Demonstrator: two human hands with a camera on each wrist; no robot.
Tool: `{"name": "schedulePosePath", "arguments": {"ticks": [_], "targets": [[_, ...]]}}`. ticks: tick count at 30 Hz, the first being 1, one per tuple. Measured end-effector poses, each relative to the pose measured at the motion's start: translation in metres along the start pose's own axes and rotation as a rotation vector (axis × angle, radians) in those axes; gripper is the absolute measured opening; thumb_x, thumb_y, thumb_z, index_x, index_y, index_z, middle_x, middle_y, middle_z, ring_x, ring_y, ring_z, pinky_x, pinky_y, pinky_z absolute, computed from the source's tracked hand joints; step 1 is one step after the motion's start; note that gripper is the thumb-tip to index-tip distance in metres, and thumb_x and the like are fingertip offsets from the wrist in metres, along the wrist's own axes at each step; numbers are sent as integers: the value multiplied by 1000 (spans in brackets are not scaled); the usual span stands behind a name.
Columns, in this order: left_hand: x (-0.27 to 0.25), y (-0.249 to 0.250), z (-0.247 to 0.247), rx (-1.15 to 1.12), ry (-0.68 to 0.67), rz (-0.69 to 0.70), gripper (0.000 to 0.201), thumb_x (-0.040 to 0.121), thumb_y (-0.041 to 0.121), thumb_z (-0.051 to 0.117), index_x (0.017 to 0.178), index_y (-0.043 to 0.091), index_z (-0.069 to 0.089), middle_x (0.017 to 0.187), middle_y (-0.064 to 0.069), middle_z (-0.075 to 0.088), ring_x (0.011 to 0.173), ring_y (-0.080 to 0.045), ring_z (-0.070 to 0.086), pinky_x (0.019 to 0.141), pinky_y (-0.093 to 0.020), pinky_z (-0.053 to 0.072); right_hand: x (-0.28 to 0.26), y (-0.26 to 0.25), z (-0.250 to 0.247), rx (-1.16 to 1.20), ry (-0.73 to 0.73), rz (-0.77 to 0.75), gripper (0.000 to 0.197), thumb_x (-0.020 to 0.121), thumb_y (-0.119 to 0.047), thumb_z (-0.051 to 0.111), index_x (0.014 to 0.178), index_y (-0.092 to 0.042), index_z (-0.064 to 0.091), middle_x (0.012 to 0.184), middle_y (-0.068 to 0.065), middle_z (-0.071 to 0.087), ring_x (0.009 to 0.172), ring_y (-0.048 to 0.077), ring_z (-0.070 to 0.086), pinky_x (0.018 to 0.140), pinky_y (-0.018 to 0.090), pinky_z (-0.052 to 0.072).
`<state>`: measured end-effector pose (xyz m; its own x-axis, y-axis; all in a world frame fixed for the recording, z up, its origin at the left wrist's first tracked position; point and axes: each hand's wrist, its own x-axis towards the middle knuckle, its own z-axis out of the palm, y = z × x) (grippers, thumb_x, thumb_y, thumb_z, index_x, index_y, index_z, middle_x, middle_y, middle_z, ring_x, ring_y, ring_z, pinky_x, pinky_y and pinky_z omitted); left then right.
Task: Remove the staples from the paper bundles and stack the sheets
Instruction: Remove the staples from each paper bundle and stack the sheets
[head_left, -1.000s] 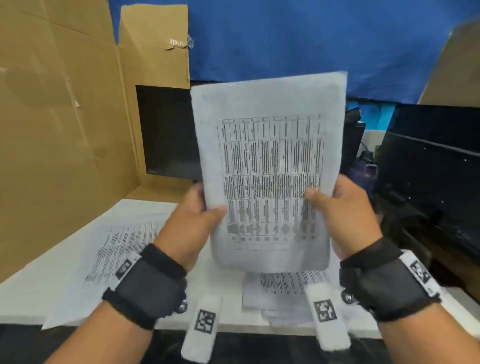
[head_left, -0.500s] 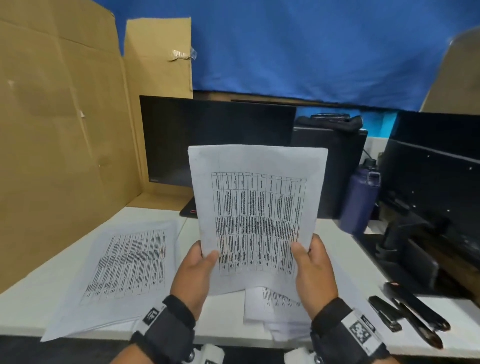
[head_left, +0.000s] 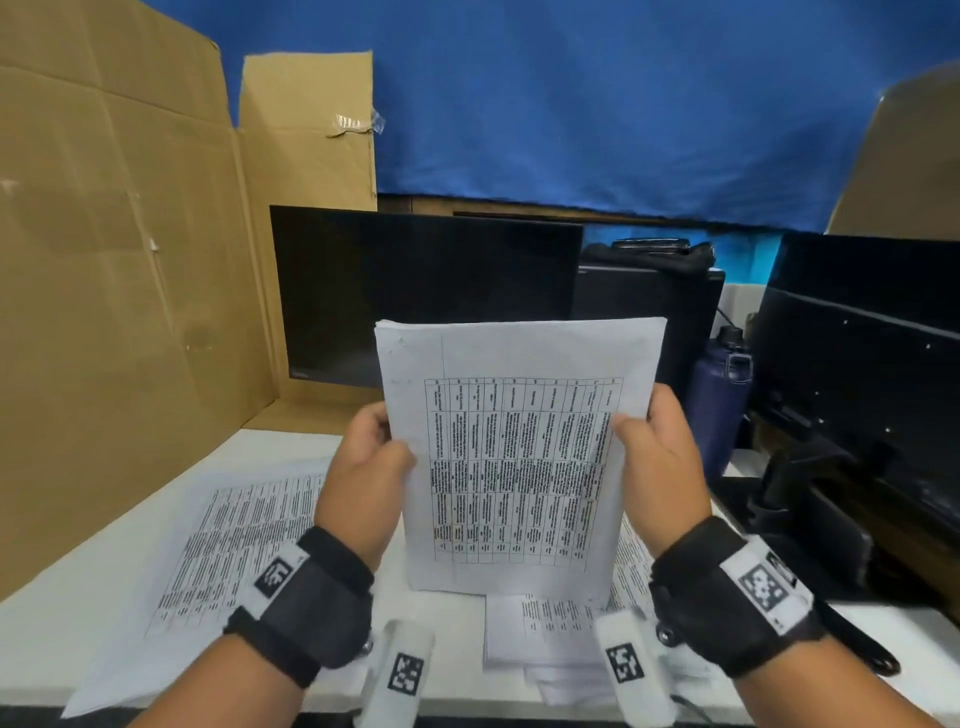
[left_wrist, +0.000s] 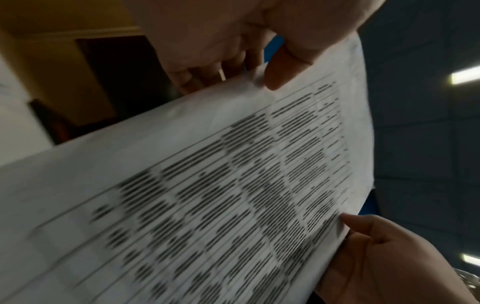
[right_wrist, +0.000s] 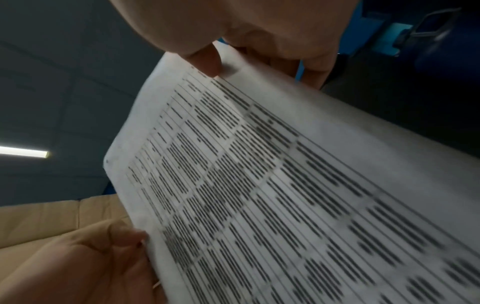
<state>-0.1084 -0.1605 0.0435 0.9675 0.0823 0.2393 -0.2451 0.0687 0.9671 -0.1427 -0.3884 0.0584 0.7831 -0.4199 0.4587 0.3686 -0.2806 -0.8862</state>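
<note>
Both hands' grip: left hand (head_left: 363, 467) and right hand (head_left: 660, 467) pinch paper bundle (head_left: 519, 457) upright; only the head view shows the loose sheets (head_left: 234, 545) on the desk (head_left: 62, 623).

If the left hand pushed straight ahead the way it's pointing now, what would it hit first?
Probably the dark monitor behind it. The left hand, gripping the held bundle, points up and forward toward that screen; depth is unclear.

The paper bundle (head_left: 519, 452) now stands lower than a second ago, its bottom edge down at the papers on the table (head_left: 550, 639). The left hand (head_left: 363, 467) and right hand (head_left: 660, 457) grip higher up its side edges, near mid-height.
</note>
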Motion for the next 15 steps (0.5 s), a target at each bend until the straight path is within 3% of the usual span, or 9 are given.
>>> {"name": "schedulePosePath", "arguments": {"ticks": [3,8,12,15], "targets": [[10,20,5,-26,4,32,31,97,-1,44,105,18,69,102,4,78,91,-10,74,74,-29,55,12,-14,3,11,-3,-29,18,95,-9,48,99,-21,62,102,-3,72,100,17,67,85,39,54],[13,22,12,-80,23,-12,32,101,3,44,105,21,70,112,0,79,107,-23,73,94,-46,59,17,-17,11,43,-15,9,20,87,-20,47,96,-22,66,104,0,73,103,24,68,94,55,54],[15,15,14,-172,-11,-61,29,102,3,48,120,17,65,116,-3,79,111,-25,74,97,-48,58,15,-11,12,54,-9,39,22,86,-24,47,97,-24,67,104,-1,74,103,22,70,94,57,54],[15,10,15,-174,-82,-68,28,106,10,49,124,19,68,122,-1,77,117,-24,72,107,-49,52,16,-9,11,64,0,45,22,85,-24,48,95,-27,67,105,-3,75,103,20,70,95,55,54]]}}
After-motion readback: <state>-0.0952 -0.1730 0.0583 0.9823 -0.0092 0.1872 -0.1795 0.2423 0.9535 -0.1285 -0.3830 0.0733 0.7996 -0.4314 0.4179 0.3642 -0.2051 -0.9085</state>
